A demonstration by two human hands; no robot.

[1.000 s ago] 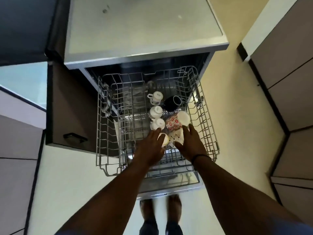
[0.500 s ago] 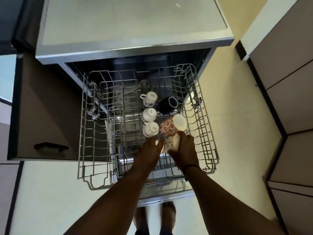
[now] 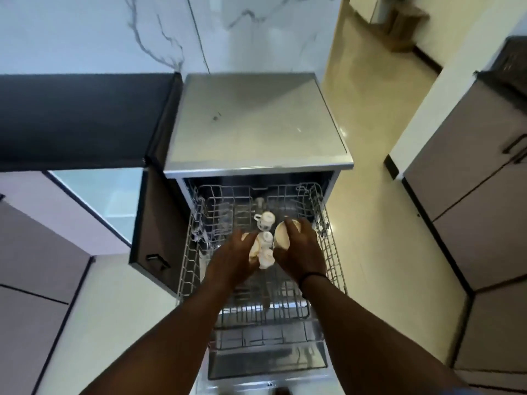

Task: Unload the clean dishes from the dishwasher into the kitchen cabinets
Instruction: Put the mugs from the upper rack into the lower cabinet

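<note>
Nearest the viewer, the lowered dishwasher door (image 3: 268, 363) and the lower rack (image 3: 265, 315) lie beneath both forearms, and a dark band (image 3: 312, 276) circles the right wrist. Just beyond, over the pulled-out upper rack (image 3: 332, 252), the left hand (image 3: 232, 260) curls its grip round a pale cup (image 3: 253, 249), holding it by the body with most of the cup hidden under the fingers. The right hand (image 3: 299, 249) wraps over a cream mug (image 3: 281, 235), its open mouth facing left toward the gap between the hands. Between the two grips stands a row of small white cups (image 3: 266, 243), running from near to far, the farthest one just past the fingertips with its handle on the left; whether either hand touches them I cannot tell. Judging from their look, these are glazed ceramics: light, rigid, smooth enough to slip if damp, and liable to chip against each other or the wire tines. A hold round the body or through the handle seems safest, with a straight lift clear of the tines. Farther off, the steel top of the dishwasher (image 3: 256, 124) adjoins a dark table (image 3: 79, 118) on the left, under a marbled wall (image 3: 114, 29).
</note>
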